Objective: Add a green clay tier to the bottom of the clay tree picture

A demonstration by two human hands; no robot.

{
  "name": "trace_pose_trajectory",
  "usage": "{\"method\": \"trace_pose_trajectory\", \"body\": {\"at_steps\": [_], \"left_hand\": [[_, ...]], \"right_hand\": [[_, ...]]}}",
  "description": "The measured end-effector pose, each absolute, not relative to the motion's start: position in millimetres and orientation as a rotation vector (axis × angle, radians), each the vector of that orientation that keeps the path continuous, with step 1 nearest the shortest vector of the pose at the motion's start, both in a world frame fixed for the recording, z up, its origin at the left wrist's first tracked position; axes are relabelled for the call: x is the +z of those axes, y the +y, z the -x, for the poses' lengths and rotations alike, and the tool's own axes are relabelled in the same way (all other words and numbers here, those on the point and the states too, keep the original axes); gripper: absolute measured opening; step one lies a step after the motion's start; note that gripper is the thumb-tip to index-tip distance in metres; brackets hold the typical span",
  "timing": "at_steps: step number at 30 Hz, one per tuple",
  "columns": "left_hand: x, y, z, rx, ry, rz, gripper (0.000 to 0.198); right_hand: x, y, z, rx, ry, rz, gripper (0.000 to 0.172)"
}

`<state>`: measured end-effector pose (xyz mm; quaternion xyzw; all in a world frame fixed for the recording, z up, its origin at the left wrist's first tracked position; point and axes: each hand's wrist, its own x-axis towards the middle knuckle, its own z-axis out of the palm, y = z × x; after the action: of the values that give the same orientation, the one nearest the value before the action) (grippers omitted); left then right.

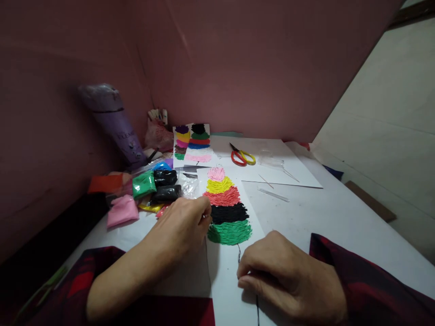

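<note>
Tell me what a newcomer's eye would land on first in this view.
Probably the striped picture at the centre, banded pink, yellow, red, black and green downward, with the left hand at its left edge. Next come the red-and-yellow-handled scissors on the white sheet beyond, and the coloured packets heaped to the left.

Banded picture [228, 212] in pink, yellow, coral red, black and green
Left of the banded picture, a green packet [144, 184] and a pink packet [123, 212]; behind it, a card [200, 141] striped in many colours; right of its top, scissors [239, 151] with red and yellow handles; nearer, a dark sleeve [377, 290] patterned red.
</note>
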<state>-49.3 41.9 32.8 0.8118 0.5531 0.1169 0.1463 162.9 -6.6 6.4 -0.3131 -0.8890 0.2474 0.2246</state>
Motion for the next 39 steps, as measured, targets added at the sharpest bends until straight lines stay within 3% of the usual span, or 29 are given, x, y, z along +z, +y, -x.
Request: {"method": "trace_pose_trajectory", "body": {"at_steps": [39], "left_hand": [[21.7, 47.2, 50.5, 0.359, 1.59, -2.465, 0.011]], "right_hand": [[6.6, -3.2, -163.2, 0.691, -2.426, 0.829, 0.016]]}}
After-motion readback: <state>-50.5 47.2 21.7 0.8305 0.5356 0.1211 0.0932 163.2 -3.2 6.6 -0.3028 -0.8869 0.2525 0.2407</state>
